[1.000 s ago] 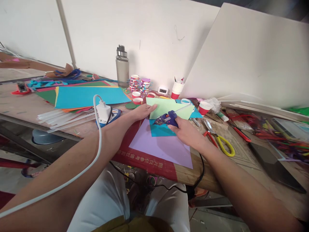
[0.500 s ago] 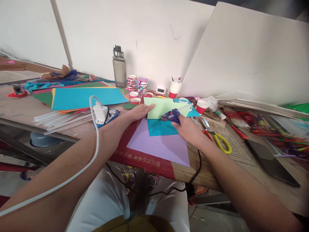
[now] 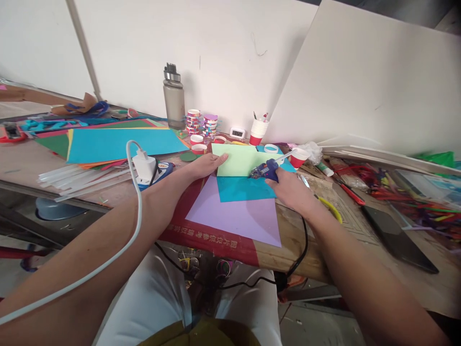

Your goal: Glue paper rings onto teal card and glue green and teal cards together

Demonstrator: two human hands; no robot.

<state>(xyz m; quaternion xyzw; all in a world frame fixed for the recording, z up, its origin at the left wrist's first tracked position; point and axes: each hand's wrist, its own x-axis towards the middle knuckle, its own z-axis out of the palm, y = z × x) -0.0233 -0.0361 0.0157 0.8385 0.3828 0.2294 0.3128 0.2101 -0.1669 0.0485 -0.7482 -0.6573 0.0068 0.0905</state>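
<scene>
My right hand grips a blue glue gun, its nozzle pointing left along the seam between a light green sheet and a teal sheet. My left hand lies flat with fingers stretched on the green sheet's left edge. Both sheets rest on a larger lilac sheet, which sits on a red-bordered board. The gun's black cord drops off the table's front edge.
A stack of coloured paper, clear glue sticks, a white charger with cable, a grey bottle, tape rolls, red cups, yellow-handled scissors and a black phone surround the work. A white board leans at the right.
The glue gun in my right hand has slid rightward along the seam of the green and teal sheets. My left hand stays flat on the green sheet. The camera shifted slightly.
</scene>
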